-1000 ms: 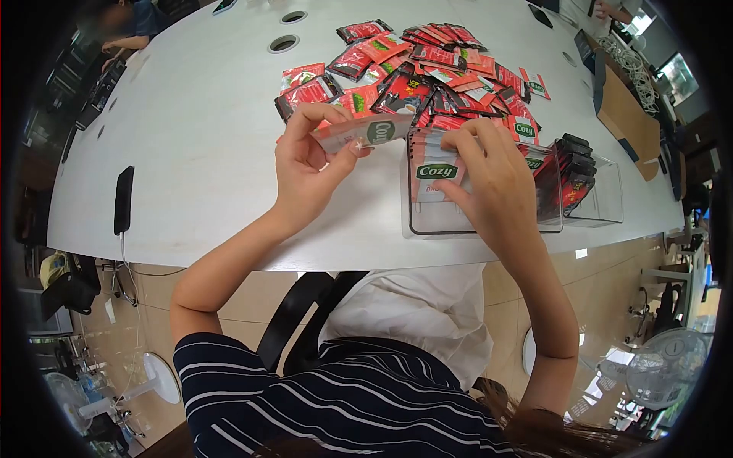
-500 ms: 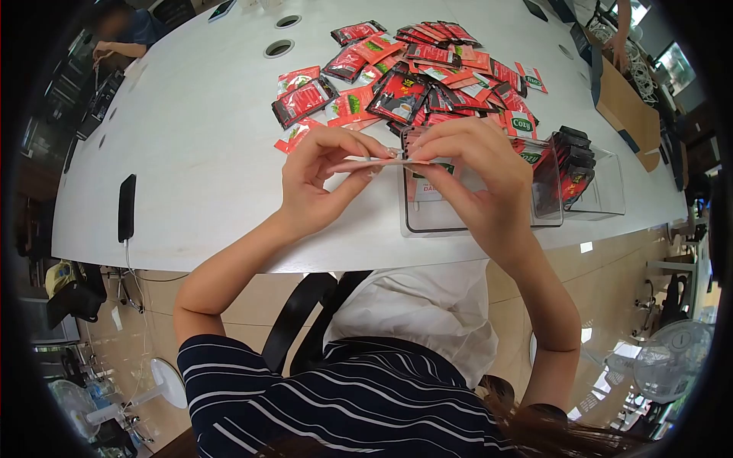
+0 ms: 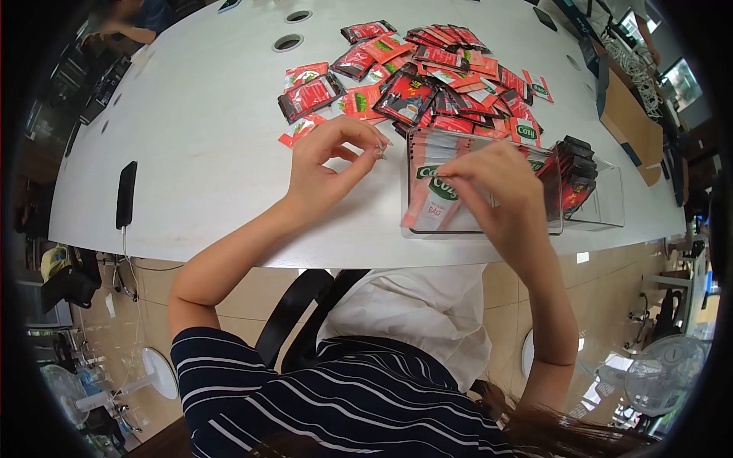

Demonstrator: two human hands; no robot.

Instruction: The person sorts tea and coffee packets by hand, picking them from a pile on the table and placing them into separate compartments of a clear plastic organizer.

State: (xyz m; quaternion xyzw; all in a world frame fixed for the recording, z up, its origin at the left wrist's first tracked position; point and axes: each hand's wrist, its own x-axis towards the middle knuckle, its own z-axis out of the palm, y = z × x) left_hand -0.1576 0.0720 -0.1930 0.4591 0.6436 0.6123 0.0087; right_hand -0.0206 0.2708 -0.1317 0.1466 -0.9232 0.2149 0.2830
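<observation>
A pink and white Cozy sachet (image 3: 438,206) is pinched at its top edge by my right hand (image 3: 504,183), which is closed over the clear plastic box (image 3: 443,231). More pink and white sachets (image 3: 439,143) stand in a row inside that box. Left of the box, my left hand (image 3: 332,164) is raised above the table with thumb and fingertips together, and nothing shows between them. Just beyond my hands lies a heap of red, black and pink sachets (image 3: 405,95).
Black and red sachets (image 3: 576,179) fill part of a second clear box (image 3: 620,191) at the right. A phone (image 3: 127,195) with a cable lies at the left. An open cardboard box (image 3: 630,122) is at the far right. Another person's arm (image 3: 137,33) shows at the far left.
My left hand has let go of the sachet and stays raised near the box. My right hand has carried the sachet down and right, to the clear box.
</observation>
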